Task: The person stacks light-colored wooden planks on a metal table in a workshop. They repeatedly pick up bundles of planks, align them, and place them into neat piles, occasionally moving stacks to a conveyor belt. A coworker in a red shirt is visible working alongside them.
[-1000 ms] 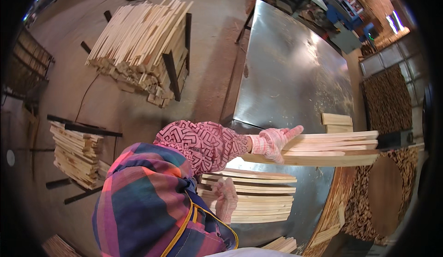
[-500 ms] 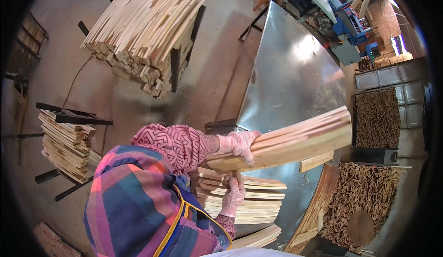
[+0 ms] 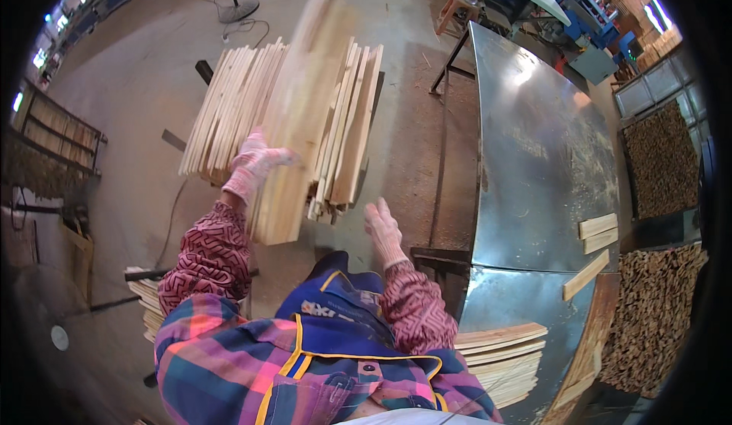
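Note:
My left hand [image 3: 255, 164], in a pink and white knitted glove, grips the left edge of a bundle of wooden slats [image 3: 293, 131], its thumb across the top. The bundle is blurred by motion and slants away from me over a stack of pale wooden slats [image 3: 232, 112]. Whether it touches the stack, I cannot tell. My right hand [image 3: 383, 230], gloved alike, is open and holds nothing. It hovers with fingers stretched out, right of the bundle's near end and apart from it.
On my right stands a metal-topped table [image 3: 526, 150] with curved slats [image 3: 503, 360] at its near end and short wood pieces [image 3: 585, 274] at its right edge. Wire bins [image 3: 648, 318] of wood offcuts stand beyond. A blue machine [image 3: 595, 32] is at far right, a pedestal base [image 3: 239, 11] at far left.
The bundle of slats has swung left from over the metal table to the floor stack, with my left hand on it. My right hand has come away from the slats on the table.

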Tool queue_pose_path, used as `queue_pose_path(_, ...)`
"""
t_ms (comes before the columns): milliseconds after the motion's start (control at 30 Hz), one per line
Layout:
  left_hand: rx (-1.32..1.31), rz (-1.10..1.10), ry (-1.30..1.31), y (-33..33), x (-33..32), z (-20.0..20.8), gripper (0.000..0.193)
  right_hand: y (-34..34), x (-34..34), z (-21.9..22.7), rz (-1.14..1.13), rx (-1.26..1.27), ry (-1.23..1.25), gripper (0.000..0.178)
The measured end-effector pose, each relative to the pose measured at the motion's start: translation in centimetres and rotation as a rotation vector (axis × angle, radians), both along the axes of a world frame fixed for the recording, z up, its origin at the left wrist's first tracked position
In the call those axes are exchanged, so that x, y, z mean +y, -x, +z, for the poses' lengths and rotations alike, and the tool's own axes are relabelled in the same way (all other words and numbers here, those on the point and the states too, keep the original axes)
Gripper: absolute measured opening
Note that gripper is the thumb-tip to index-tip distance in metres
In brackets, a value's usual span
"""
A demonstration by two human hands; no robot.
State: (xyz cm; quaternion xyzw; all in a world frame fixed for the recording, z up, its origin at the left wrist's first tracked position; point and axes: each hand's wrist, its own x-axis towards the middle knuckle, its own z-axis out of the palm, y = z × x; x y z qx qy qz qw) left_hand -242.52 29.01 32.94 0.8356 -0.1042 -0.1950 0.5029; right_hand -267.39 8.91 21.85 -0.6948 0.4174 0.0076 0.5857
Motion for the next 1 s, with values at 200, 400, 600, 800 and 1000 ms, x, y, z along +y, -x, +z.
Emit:
queue_pose_path(200, -0.098, 0.051, -0.329, -12.0, 2.6, -7.8, 0.098, -8.3, 6.4, 2.8, 0.529, 0.151, 0.316, 0.104)
queue_pose_path(400, -0.169, -0.146, -0.461, -9.0, -6.8, -8.2, 0.097, -7.4, 4.4, 1.8, 0.414, 0.137, 0.198, 0.105)
queue_pose_path(600, 0.343, -0.069, 0.132, -9.3, -4.4, -13.9, 0.099, -7.6, 4.5, -0.5, 0.406, -0.078, 0.215, 0.103)
queue_pose_path(800, -0.107, -0.300, -0.458, -8.6, -7.3, -11.5, 0.090, 3.0, 1.9, 2.3, 0.218, -0.038, 0.111, 0.080)
queue_pose_path(1000, -0.748, -0.491, -0.200, 10.6, -19.9, -5.4, 0.074, 23.7, 1.4, 2.9, -0.601, -0.040, 0.188, 0.065)
